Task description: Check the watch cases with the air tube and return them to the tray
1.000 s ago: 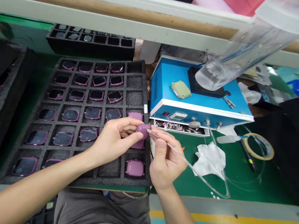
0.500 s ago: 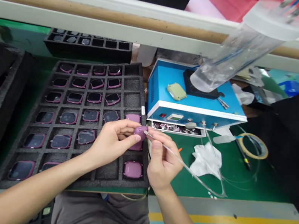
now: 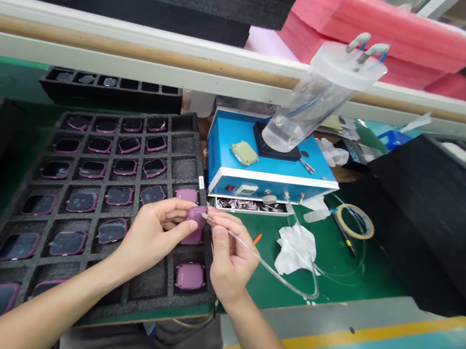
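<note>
My left hand (image 3: pixel 159 234) pinches a small purple watch case (image 3: pixel 196 213) between thumb and fingers, above the right edge of the foam tray (image 3: pixel 185 145). In my right hand (image 3: pixel 233 258) is a thin clear tube (image 3: pixel 272 273), its narrow tip at the case. Whether the tip touches the case, I cannot tell. The tube loops back to the front of a blue machine (image 3: pixel 229 129). Below my hands another purple case (image 3: pixel 190 276) lies in a pocket. Watches with dark screens and purple frames (image 3: pixel 81 201) fill several pockets to the left.
A clear cylinder (image 3: pixel 302 108) and a green watch case (image 3: pixel 244 153) rest on the machine. Small parts lie in a shallow drawer (image 3: pixel 252 206) below. White tissue (image 3: pixel 296 249) and a tape roll (image 3: pixel 357 236) are to the right. A shelf edge (image 3: pixel 143 67) crosses above; black foam (image 3: pixel 414 211) stands right.
The camera view has shifted, so the bench items appear lower and further left, with more of the right side showing. My hands keep the same hold on the case and tube.
</note>
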Motion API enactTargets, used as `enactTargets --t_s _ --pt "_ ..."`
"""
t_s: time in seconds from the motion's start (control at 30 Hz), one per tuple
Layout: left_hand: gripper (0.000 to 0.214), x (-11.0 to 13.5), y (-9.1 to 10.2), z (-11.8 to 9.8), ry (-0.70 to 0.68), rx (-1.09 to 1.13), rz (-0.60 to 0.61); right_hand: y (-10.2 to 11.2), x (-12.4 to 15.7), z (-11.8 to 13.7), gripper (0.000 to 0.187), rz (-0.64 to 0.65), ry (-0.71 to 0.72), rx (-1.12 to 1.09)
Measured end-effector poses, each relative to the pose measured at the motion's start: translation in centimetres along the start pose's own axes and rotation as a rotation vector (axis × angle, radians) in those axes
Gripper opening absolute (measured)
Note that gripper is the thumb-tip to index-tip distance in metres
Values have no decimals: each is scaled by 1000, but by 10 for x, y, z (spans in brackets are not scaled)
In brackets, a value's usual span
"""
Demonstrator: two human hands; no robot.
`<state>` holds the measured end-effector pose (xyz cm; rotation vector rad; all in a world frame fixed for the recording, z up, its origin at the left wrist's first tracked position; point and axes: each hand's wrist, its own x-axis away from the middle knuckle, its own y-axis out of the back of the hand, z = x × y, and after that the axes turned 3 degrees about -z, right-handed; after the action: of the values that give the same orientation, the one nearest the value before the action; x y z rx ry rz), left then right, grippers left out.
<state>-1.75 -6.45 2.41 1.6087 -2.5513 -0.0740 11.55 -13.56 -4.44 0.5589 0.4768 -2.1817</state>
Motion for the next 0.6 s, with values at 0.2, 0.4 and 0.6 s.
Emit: enactTargets --t_s 0.2,0.4,0.6 --pt "25 0 0 -1 -10 -12 16 0 0 0 20 -3 -3 -22" --pt "25 0 0 0 -4 -9 18 -1 0 0 19 -6 4 -10" --pt "26 1 0 1 10 -2 22 0 0 0 18 1 5 13"
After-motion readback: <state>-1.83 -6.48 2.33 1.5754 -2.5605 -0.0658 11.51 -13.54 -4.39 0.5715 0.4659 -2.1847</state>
